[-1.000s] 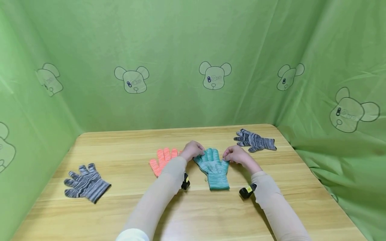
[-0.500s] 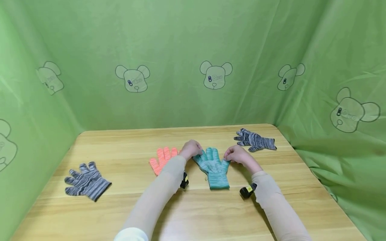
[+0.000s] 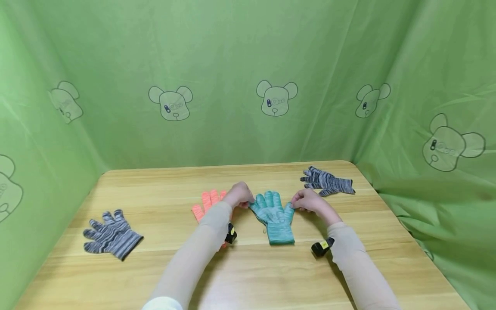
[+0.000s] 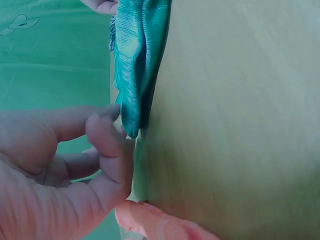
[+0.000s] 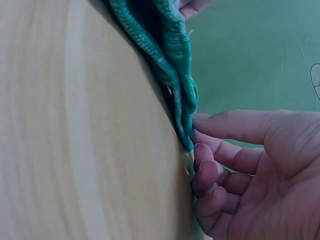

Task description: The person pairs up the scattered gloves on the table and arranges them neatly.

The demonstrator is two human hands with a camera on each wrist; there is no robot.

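Observation:
A teal knit glove (image 3: 276, 217) lies flat mid-table, fingers spread away from me and cuff towards me. At its left outermost finger, my left hand (image 3: 239, 194) pinches the tip between thumb and fingertips. On the opposite side my right hand (image 3: 310, 201) pinches the tip of the right outermost finger. In the left wrist view the left thumb meets the teal glove (image 4: 131, 90) right at its end. The right wrist view has the right thumb and index finger at the tip of the teal glove (image 5: 182, 90), the other fingers curled below.
A coral-orange glove (image 3: 209, 200) lies partly hidden under my left forearm. One grey-striped glove (image 3: 112, 234) is at the left of the wooden table (image 3: 255, 280), and another grey-striped glove (image 3: 327, 181) at the back right. Green curtains (image 3: 224, 137) enclose the table's back and sides.
My left hand has shifted left and my right hand slightly right, each from further in on the teal glove to its outer fingertips. The glove has barely moved.

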